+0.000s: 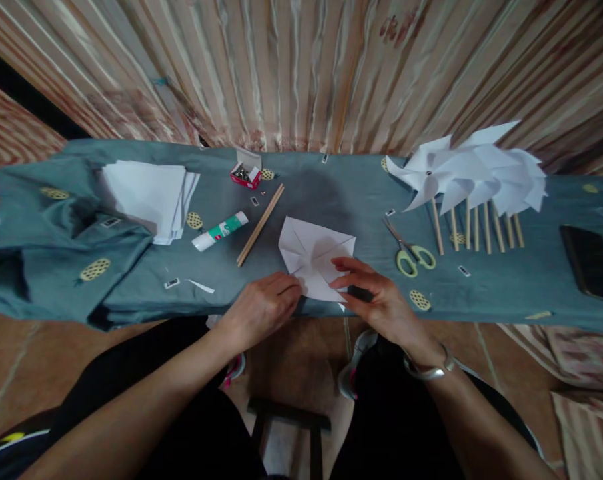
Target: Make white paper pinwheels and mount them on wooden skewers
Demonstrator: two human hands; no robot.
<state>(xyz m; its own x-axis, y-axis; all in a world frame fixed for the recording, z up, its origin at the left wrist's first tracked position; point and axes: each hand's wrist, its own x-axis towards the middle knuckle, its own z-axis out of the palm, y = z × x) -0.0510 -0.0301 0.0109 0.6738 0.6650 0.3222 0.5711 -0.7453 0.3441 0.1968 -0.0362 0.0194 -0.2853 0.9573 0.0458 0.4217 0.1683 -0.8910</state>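
A square of white paper [312,253] with crossing diagonal creases lies at the front edge of the table. My left hand [266,303] pinches its lower left edge, the fingertips pressed together. At the paper's right side, my right hand [374,293] has its thumb and fingers apart, the fingertips touching or just over the lower right corner. Left of the paper lie thin wooden sticks [260,225] and a glue stick [220,231] with a green label. Green-handled scissors [408,250] rest to the right, blades pointing away.
Several white paper pinwheels [474,173] on wooden sticks overlap at the back right. A black phone [592,263] lies at the far right. Stacked white paper [146,197] sits on the left, near an open red box [246,175] of small metal pieces. A paper scrap [200,287] lies in front.
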